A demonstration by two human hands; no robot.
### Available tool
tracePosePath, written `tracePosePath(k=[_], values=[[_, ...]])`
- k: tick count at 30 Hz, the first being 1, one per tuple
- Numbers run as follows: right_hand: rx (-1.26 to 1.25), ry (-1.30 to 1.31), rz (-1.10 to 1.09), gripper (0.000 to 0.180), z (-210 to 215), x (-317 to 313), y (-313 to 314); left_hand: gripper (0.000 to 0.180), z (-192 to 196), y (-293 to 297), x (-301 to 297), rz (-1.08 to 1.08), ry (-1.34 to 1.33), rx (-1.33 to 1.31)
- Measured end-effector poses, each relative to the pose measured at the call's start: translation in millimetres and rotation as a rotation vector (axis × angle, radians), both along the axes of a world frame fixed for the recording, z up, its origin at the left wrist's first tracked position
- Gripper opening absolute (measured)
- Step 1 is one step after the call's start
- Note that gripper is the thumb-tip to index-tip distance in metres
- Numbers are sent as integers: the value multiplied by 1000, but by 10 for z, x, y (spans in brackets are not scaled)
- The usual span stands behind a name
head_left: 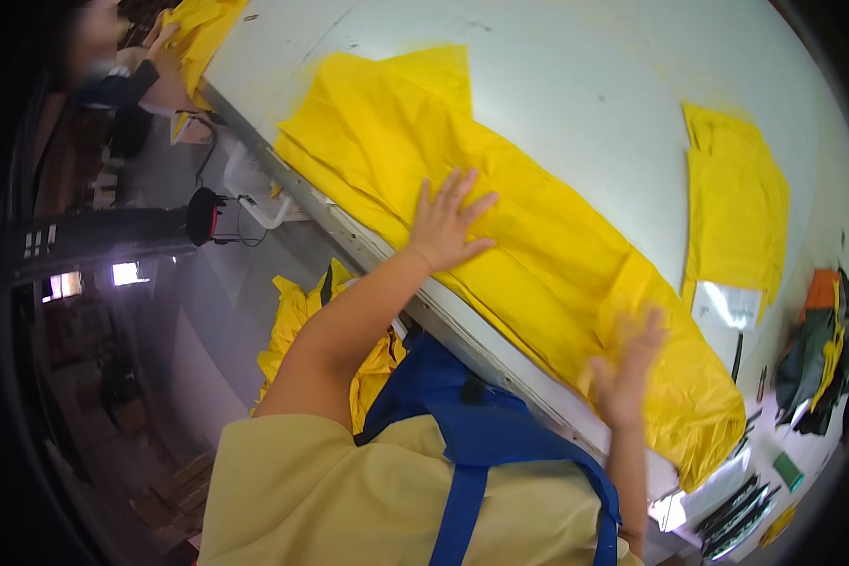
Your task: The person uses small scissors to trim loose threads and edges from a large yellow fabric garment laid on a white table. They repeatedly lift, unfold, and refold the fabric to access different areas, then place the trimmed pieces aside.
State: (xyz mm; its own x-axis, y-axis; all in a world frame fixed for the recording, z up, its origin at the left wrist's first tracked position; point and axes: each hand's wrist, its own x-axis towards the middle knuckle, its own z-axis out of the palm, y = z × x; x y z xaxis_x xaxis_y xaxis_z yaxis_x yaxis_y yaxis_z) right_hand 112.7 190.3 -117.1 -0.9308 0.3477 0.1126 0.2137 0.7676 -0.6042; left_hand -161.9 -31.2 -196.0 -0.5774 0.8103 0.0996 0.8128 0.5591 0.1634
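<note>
A long piece of bright yellow fabric point(538, 226), perhaps a garment, lies along the near edge of the white table point(575, 75). My left hand point(450, 224) rests flat on its middle with the fingers spread. Over the fabric's right part is my right hand point(627, 363), fingers apart and slightly blurred; whether it touches the cloth I cannot tell. Toward the right end the fabric is bunched and creased, and its far left end spreads into a flat, angular flap. Neither hand grips anything.
A folded yellow piece point(736, 198) with a white sheet point(726, 304) lies at the right. Dark and orange cloth point(816, 349) and a green spool-like item point(788, 472) sit beyond. More yellow fabric point(292, 321) hangs below the table edge. Another person's hand point(165, 33) holds yellow cloth at far left.
</note>
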Motion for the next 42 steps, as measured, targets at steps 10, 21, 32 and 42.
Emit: tracePosePath(k=[10,21,32,42], values=[[472,-321,58,52,-716,-412,-559,53,184,-1594,-1635,1378,-592,825],[469,-383,73,49,-659,-441,-577,45,-192,-2138,-1862,1356,-459,739],[-49,-177,-322,103,-477,-518,-1328,37,311,-2248,-1846,925,-1460,1422],[-260,-59,-279,67,-535,-247,-954,46,1213,-2103,-2073,592,-1300,1356]])
